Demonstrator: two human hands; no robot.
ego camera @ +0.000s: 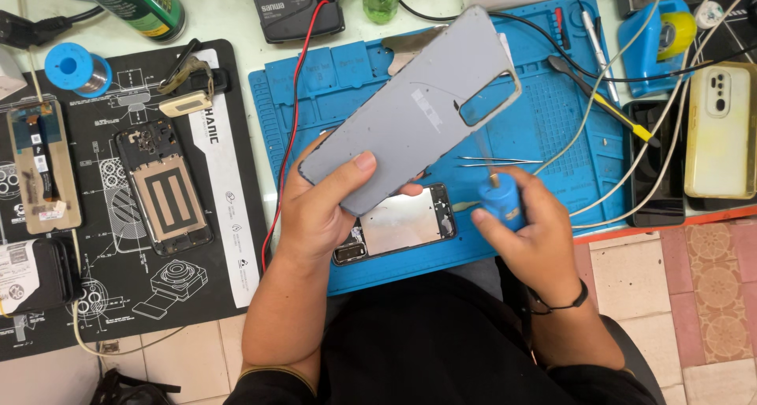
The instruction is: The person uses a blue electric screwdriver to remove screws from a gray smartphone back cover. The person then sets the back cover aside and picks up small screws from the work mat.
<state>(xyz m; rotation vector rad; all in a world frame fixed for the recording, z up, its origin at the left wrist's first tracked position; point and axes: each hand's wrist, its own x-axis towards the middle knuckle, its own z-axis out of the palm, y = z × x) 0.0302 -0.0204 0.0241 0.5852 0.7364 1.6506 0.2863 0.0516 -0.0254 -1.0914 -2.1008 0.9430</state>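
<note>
**Back cover held up, bottle beside it**

At frame centre, the left hand (319, 208) grips the lower end of a grey plastic phone back cover (410, 109), its long axis slanting toward the upper right above the blue silicone mat (552, 121). Just right, the right hand (524, 231) clasps a small blue bottle (501, 198), nozzle pointing at the cover's edge.

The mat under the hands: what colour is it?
Blue mat, seen in the head view.
</note>
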